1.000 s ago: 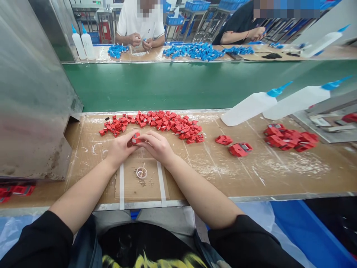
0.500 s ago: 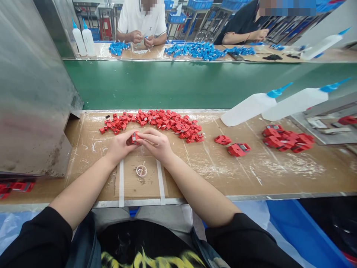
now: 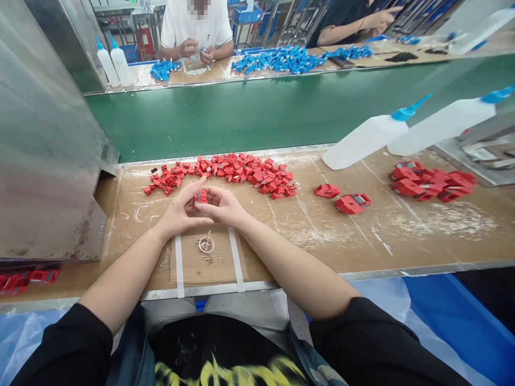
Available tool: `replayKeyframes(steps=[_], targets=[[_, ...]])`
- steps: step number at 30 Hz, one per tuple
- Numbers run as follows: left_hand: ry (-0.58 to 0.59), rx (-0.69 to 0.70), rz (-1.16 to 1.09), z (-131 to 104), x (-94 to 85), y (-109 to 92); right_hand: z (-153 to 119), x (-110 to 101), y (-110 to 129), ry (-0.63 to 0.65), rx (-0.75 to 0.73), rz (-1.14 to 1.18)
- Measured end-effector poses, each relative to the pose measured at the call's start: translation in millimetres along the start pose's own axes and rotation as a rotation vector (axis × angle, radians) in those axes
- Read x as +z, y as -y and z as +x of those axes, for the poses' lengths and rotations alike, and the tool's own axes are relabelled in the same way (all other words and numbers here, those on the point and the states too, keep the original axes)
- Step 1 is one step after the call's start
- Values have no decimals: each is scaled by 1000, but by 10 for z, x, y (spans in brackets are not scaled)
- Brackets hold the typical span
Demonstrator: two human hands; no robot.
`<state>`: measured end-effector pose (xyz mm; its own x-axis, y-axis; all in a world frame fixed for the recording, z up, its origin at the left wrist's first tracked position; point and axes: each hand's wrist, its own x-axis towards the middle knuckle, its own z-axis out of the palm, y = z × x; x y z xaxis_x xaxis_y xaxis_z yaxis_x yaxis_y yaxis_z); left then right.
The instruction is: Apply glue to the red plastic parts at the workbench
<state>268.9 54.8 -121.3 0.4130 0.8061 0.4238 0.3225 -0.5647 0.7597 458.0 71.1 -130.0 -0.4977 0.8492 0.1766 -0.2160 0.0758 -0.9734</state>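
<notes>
A small red plastic part (image 3: 200, 197) with a grey patch is held between my hands, above the cardboard. My right hand (image 3: 227, 207) has its fingers closed on the part from the right. Around its left side, my left hand (image 3: 179, 213) is spread, with thumb and forefinger wide apart; whether it touches the part is hard to tell. Just beyond both hands lies a curved heap of similar red parts (image 3: 245, 169). Nearer to me, a small round cup (image 3: 206, 245) with a thin stick in it stands on a cardboard mat (image 3: 223, 268).
Larger red pieces (image 3: 353, 203) lie to the right, with a pile of them (image 3: 430, 181) farther over. Two white bottles (image 3: 366, 142) with blue nozzles lean behind. A metal housing (image 3: 52, 161) borders the left. Across the green belt (image 3: 241, 112), two people sit by blue parts.
My left hand has opened away from the red part, while my right hand keeps hold of it. The view has shifted slightly. Across the belt, the person at right has raised a hand.
</notes>
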Motion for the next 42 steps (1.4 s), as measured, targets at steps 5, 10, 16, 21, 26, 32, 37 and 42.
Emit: replayKeyframes(steps=[5,10,16,21,26,32,37,42], targets=[[51,-213,-408,43,116,-108,-28,78,34,-40,-47,-19],[-34,-256,-393,37,142,-182,-68,147,64,-50,-55,-41],[-8,-283,-281,53,123,-124,-7,116,16,-53,88,112],[51,-267,-316,36,37,-45,-23,92,27,-19,248,356],[41,-286,-231,22,-87,-41,-34,67,41,101,336,319],[-73,-291,51,7,-113,-103,-19,-5,6,-198,-90,-212],[-101,-264,190,4,-144,-85,-30,-9,36,-158,-307,-486],[-77,-280,220,11,-157,-65,-40,-6,82,-172,-339,-558]])
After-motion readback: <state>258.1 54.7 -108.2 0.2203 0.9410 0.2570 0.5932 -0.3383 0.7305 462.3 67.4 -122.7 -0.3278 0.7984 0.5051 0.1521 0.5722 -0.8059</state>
